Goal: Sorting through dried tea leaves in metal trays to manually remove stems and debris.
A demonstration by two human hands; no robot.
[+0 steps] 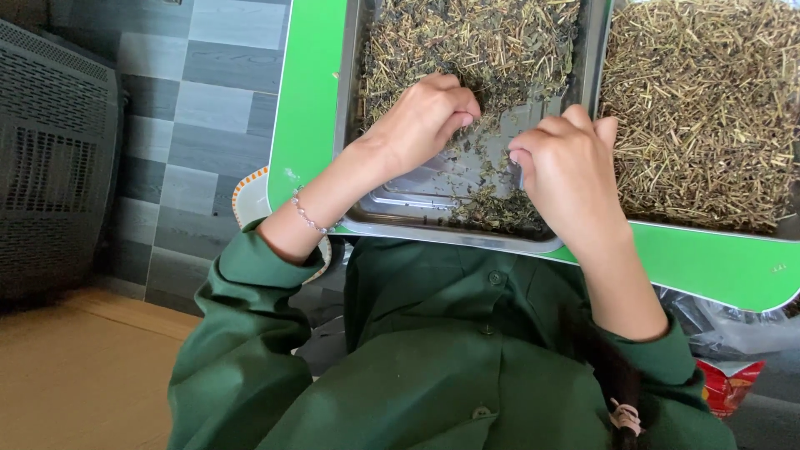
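Sorting dried leaves [467, 42]: left hand [421, 117] pinches bits; right hand [571, 167], three o'clock, grip untellable. Risk: sweeping scatters leaves over steel tray [450, 227] rim.

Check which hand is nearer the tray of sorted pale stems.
Right. The right hand works beside the stem tray, almost at its edge; the left hand sits farther away, over the metal tray of dried leaves.

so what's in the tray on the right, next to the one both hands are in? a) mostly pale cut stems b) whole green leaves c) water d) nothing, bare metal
a: the right tray is heaped with pale straw-coloured stems, while both hands work in the tray of darker leafy bits.
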